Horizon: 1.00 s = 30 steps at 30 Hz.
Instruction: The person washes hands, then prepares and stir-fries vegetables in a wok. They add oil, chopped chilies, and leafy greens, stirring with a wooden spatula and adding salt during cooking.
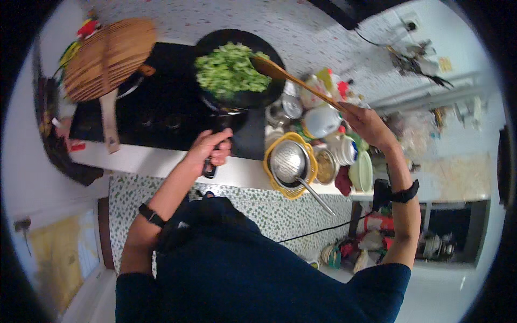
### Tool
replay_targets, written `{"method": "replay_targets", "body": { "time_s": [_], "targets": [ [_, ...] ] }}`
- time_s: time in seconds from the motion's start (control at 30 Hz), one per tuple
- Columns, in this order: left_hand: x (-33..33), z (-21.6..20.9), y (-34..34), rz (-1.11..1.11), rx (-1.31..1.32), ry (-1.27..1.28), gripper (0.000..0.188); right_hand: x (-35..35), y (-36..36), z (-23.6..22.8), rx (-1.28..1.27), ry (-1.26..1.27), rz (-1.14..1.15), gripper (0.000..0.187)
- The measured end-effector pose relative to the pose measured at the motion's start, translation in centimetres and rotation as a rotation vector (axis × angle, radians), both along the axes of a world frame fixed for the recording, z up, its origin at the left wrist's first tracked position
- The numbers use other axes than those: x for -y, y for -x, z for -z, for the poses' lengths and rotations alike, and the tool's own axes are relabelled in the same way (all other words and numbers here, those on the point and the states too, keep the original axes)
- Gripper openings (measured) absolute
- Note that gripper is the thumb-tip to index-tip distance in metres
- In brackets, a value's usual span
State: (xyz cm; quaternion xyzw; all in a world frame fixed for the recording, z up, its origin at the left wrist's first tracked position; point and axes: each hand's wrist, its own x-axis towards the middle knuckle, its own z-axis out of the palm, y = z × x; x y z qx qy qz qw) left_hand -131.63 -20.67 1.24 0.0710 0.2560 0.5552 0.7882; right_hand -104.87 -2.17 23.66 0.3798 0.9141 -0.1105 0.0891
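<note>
A black frying pan full of chopped green vegetables sits on the black stovetop. My left hand grips the pan's black handle at the counter's front edge. My right hand holds the long handle of a wooden spatula, whose blade rests at the right edge of the greens. Both wrists wear dark bands.
A round wooden lid covers a pot at the stove's left, a wooden handle below it. Right of the pan stand a yellow basket holding a metal strainer, jars, a green bowl and several containers. Clutter lies on the floor at the right.
</note>
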Motion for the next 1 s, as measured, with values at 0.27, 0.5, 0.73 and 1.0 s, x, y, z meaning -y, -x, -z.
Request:
{"method": "replay_targets", "body": {
  "time_s": [0.27,0.5,0.73,1.0],
  "targets": [
    [2.9,0.1,2.1,-0.108,-0.684,-0.026,0.046,2.4,-14.1,6.8,-0.632,0.304,0.363,0.041],
    [18.5,-7.8,12.9,0.003,-1.415,-0.031,0.03,10.4,-24.7,0.1,-0.546,0.36,0.902,0.038],
    [14.6,-26.2,19.4,-0.406,-2.159,0.03,0.047,2.0,-20.6,-16.4,-0.125,0.232,0.485,0.037],
    [-0.5,-27.2,14.0,-0.503,-1.829,-0.734,0.036,-4.7,2.6,-9.0,0.04,0.145,0.107,0.032]
  ]
}}
